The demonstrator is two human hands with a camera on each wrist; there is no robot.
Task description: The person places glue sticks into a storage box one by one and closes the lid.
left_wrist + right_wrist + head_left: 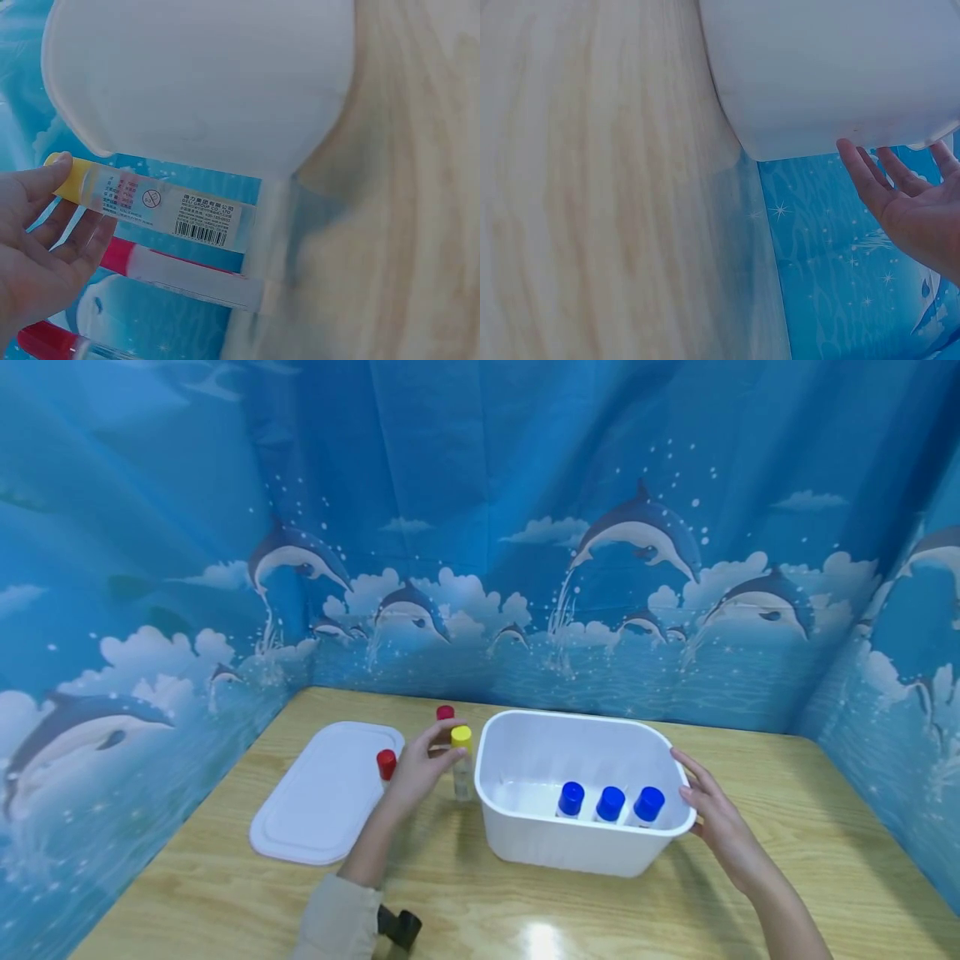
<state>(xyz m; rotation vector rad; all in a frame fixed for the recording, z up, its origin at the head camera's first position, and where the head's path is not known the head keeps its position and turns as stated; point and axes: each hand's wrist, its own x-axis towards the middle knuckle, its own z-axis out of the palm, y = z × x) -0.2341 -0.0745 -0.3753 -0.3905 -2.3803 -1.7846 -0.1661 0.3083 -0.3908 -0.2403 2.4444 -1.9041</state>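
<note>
My left hand (420, 768) pinches the yellow cap of a clear labelled tube (165, 199), which stands upright beside the left wall of a white bin (555, 847). Inside the bin, toward its near side, are three blue-capped tubes (610, 806). Behind my left hand is a red-capped tube (446, 712), partly hidden by the fingers. Another red-capped tube (386, 764) shows at its left, lower part covered by the hand. At the bin's right end, my right hand (716, 818) rests with extended fingertips against the outer wall and rim.
A white lid (322, 802) lies flat on the wooden table (465, 910) at the left. Blue dolphin-print curtains (480, 527) hang along the table's back and sides. A black strap piece (401, 928) juts from my left sleeve.
</note>
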